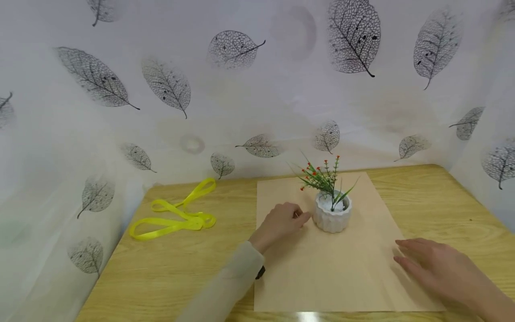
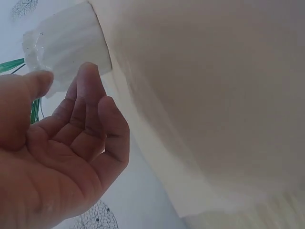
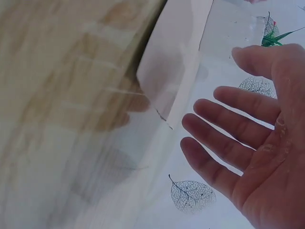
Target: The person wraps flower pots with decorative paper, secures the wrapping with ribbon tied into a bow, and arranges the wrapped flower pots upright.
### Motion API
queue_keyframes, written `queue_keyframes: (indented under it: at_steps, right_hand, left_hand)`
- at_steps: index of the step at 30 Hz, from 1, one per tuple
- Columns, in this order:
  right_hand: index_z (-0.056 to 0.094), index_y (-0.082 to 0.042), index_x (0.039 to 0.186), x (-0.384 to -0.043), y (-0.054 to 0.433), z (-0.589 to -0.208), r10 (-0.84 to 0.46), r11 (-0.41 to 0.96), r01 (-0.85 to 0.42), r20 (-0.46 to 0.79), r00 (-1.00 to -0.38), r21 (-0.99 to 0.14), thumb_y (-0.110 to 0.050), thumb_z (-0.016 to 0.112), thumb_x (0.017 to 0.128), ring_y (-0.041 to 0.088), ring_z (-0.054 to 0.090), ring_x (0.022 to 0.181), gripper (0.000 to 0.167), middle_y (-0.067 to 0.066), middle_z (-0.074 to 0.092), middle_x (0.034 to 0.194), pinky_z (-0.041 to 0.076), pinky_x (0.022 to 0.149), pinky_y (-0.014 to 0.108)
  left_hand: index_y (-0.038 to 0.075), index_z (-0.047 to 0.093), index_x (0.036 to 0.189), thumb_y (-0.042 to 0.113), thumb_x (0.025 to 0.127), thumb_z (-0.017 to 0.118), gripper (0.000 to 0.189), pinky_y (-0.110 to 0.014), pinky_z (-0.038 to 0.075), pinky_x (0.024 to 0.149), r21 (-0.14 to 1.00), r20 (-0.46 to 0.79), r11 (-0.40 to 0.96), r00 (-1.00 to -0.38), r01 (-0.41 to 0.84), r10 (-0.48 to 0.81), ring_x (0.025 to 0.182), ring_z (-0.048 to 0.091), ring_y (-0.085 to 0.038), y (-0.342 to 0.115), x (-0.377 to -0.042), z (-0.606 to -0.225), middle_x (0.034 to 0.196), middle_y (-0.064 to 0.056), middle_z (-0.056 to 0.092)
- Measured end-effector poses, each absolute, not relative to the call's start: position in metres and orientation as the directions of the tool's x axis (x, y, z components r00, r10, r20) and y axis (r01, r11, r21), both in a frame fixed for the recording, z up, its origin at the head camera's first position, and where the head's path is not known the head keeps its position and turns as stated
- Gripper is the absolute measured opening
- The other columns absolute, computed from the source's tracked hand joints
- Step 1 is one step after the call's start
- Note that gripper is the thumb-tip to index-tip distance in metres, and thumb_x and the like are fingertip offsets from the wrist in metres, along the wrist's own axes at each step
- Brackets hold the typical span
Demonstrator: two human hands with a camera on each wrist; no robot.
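A white fluted pot holds an artificial plant with green leaves and small red flowers. It stands upright on a large sheet of brown paper. My left hand is just left of the pot, thumb toward its side. In the left wrist view its fingers are loosely bent and the palm holds nothing, with the pot beyond the fingertips. Over the right edge of the paper is my right hand. The right wrist view shows its fingers extended and spread, holding nothing.
A looped yellow ribbon lies on the wooden table, left of the paper. White cloth printed with dark leaves hangs behind the table and along both sides.
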State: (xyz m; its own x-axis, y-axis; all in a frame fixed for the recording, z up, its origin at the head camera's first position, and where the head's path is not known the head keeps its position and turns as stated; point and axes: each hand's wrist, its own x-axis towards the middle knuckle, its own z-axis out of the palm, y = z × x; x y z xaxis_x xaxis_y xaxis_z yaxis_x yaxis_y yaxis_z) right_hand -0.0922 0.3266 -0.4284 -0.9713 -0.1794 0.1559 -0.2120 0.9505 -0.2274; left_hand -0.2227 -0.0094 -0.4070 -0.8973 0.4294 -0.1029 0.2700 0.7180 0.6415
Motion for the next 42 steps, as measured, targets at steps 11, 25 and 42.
queue_keyframes:
  at_steps: [11, 25, 42]
  right_hand:
    - [0.064, 0.001, 0.134, -0.121, 0.299, -0.410, -0.171, 0.912, -0.253, 0.260, -0.950, -0.323, -0.045, 0.076, 0.091, 0.049, 0.067, 0.110, 0.065, 0.026, 0.069, 0.128, 0.053, 0.084, 0.064]
    - [0.049, 0.001, 0.148, -0.166, 0.265, -0.399, -0.252, 0.825, -0.364, 0.294, -0.922, -0.432, -0.044, 0.075, 0.091, 0.044, 0.068, 0.105, 0.077, 0.026, 0.058, 0.142, 0.056, 0.081, 0.059]
    - [0.051, 0.007, 0.144, -0.199, 0.246, -0.393, -0.327, 0.857, -0.387, 0.222, -0.918, -0.340, -0.062, 0.074, 0.086, 0.041, 0.056, 0.121, 0.093, 0.026, 0.055, 0.136, 0.053, 0.093, 0.060]
  left_hand:
    - [0.015, 0.075, 0.094, 0.034, 0.097, 0.070, 0.020, -0.022, 0.048, 0.067, 0.524, -0.079, 0.781, -0.894, 0.340, 0.442, 0.070, 0.056, -0.006, -0.049, -0.199, -0.406, 0.084, 0.007, 0.068]
    - [0.017, 0.073, 0.095, 0.035, 0.099, 0.066, 0.019, -0.022, 0.046, 0.061, 0.518, -0.061, 0.786, -0.902, 0.338, 0.428, 0.068, 0.055, -0.006, -0.077, -0.187, -0.406, 0.082, 0.009, 0.066]
    - [0.017, 0.074, 0.100, 0.035, 0.099, 0.067, 0.020, -0.022, 0.046, 0.059, 0.522, -0.117, 0.792, -0.893, 0.316, 0.434, 0.066, 0.055, -0.006, -0.078, -0.185, -0.403, 0.084, 0.008, 0.067]
